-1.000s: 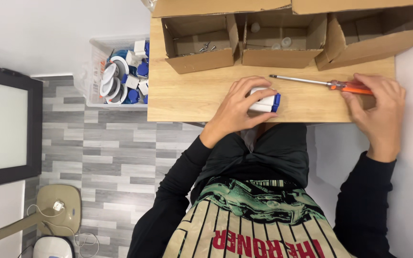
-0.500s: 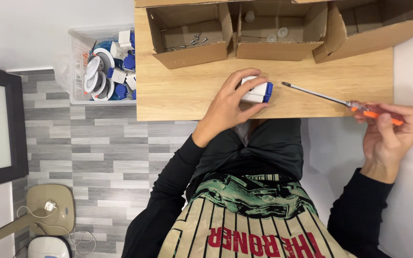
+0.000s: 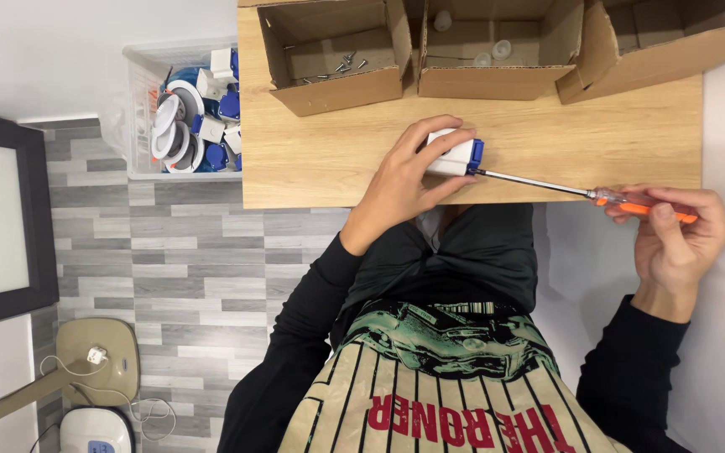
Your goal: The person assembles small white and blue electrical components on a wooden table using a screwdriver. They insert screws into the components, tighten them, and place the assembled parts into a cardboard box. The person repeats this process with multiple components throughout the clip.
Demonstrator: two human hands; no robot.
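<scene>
My left hand (image 3: 404,180) grips a small white and blue plastic part (image 3: 455,156) lying on the wooden table (image 3: 320,155). My right hand (image 3: 673,239) holds the orange handle of a long screwdriver (image 3: 581,192), off the table's right front corner. The screwdriver's metal tip touches the blue end of the part.
Three open cardboard boxes stand along the table's far edge: the left box (image 3: 337,59) holds several screws, the middle box (image 3: 497,50) small white pieces, the right box (image 3: 656,42) is partly out of view. A clear bin (image 3: 186,109) of white and blue parts stands left of the table.
My right hand has picked the screwdriver up off the table, drawn it back to the right and brought its tip against the part. My left hand keeps hold of the part.
</scene>
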